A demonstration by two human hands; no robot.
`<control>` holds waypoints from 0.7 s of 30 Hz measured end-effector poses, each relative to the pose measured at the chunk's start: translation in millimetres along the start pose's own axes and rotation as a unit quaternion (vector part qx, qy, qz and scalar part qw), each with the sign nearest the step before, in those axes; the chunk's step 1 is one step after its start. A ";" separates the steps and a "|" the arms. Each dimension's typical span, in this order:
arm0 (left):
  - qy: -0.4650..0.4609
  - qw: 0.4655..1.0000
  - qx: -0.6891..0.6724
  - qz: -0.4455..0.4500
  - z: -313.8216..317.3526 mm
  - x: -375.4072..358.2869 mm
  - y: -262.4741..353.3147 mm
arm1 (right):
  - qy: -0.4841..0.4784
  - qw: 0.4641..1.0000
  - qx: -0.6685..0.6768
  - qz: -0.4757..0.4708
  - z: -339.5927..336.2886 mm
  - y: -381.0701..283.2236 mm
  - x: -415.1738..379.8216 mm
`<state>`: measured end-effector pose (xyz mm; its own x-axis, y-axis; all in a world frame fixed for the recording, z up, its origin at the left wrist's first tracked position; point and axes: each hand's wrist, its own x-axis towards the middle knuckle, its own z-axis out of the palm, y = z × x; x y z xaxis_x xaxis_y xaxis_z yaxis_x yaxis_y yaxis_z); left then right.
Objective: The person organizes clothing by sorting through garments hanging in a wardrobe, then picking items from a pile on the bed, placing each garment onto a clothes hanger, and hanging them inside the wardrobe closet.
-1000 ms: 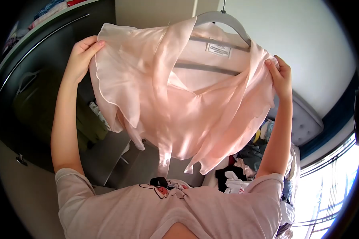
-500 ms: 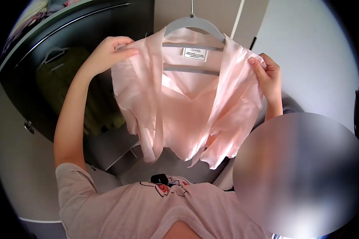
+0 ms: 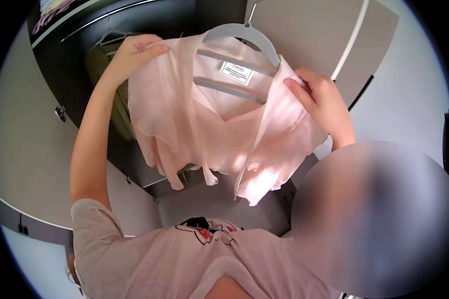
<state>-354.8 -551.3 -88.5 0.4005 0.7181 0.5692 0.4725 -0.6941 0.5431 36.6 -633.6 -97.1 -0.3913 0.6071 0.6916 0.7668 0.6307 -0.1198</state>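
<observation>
So yeah, pinching a pink blouse (image 3: 219, 142) on a gray hanger (image 3: 242, 32), upper middle of frame, with left hand (image 3: 134, 55) and right hand (image 3: 324, 99), closed grip on each shoulder.

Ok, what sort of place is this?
Likely a bedroom or dressing area, at an open wardrobe. It shows a hanging rail, a green garment hung inside, and piled fabric above. Too little of the room shows to be sure.

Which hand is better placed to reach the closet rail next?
Left hand, probably: it holds the pink blouse by the shoulder nearer the rail; right hand holds the opposite shoulder, farther across.
</observation>
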 end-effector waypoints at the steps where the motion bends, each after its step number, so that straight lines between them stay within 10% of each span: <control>1: -0.003 0.999 0.040 0.002 -6.8 -1.3 -10.6 | -0.073 0.995 0.064 -0.013 6.2 8.0 11.0; 3: 0.031 0.997 0.061 0.026 -11.7 -4.4 -40.0 | -0.165 0.968 0.188 -0.005 28.5 15.8 30.2; 10: 0.121 0.990 -0.007 0.070 9.3 -22.4 -29.9 | -0.164 0.983 0.000 -0.086 117.3 -41.8 62.2; 14: 0.097 0.983 -0.054 -0.148 4.4 -28.4 -49.3 | -0.216 0.971 0.010 -0.098 158.8 -76.0 61.4; 17: 0.081 0.974 -0.194 -0.083 -10.9 -33.2 -85.2 | -0.254 0.960 0.076 -0.087 180.5 -85.8 80.1; 21: 0.108 0.990 0.048 -0.076 -33.3 -23.3 -111.2 | -0.270 0.955 0.118 -0.037 201.5 -89.5 110.1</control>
<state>-442.8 -492.5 -141.6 0.1474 0.7784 0.6102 0.5911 -0.5640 0.5766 -177.7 -525.9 -153.7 -0.6947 0.6769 0.2434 0.6158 0.7345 -0.2852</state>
